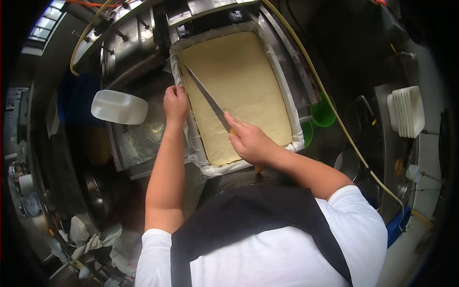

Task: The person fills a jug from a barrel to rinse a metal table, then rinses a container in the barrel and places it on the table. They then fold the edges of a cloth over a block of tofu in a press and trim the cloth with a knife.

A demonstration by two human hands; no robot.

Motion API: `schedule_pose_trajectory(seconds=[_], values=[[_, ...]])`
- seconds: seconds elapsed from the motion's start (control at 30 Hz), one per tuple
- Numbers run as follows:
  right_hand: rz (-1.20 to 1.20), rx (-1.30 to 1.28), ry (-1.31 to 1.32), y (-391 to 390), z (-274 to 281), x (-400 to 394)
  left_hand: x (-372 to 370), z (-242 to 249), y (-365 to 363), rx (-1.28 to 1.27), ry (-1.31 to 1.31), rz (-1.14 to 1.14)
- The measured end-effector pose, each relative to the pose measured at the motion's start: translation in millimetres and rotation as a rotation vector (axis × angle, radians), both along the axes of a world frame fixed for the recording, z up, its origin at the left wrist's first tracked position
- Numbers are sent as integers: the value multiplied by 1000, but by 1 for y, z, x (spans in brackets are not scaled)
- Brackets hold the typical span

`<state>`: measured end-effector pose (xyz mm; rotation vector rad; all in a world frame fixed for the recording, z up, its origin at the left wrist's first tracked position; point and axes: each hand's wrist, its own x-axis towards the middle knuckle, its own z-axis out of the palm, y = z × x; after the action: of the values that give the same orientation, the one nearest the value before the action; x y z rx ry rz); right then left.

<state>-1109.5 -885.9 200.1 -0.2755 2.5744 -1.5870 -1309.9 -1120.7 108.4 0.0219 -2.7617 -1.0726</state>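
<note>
A large pale yellow slab (239, 81) lies in a rectangular tray lined with white cloth (191, 134) on a steel counter. My right hand (248, 141) grips the handle of a long knife (206, 97), whose blade lies diagonally across the slab's left part, tip toward the far left corner. My left hand (175, 103) rests on the tray's left edge, fingers closed on the cloth lining.
A white plastic container (119, 107) lies left of the tray. Two green bowls (323, 115) sit at the tray's right. A stack of white trays (406, 111) stands far right. A yellow hose (330, 103) runs along the right side. Crumpled cloths (91, 244) lie lower left.
</note>
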Motion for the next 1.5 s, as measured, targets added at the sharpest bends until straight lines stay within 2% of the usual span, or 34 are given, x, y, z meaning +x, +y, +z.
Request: schedule_pose_trajectory(seconds=[0.07,0.13,0.27,0.43,0.53,0.83,1.03,1.5], values=[[0,-21,1,-5,-9,4,-9,-2,2,208,-26,53],[6,-34,-2,-10,-15,11,-26,-13,-6,212,-67,69],[-3,-120,-7,-23,-25,17,-34,11,-4,-59,7,24],[-18,-141,5,-48,-39,24,-33,20,-4,-159,3,14],[-43,-165,41,-58,-40,31,-34,20,-1,-165,23,25],[74,-221,-67,-74,-45,45,-36,21,5,-197,9,37],[116,-243,-9,-80,-52,49,-38,16,2,-232,21,39],[108,-172,16,-77,-51,53,-37,19,3,-225,3,37]])
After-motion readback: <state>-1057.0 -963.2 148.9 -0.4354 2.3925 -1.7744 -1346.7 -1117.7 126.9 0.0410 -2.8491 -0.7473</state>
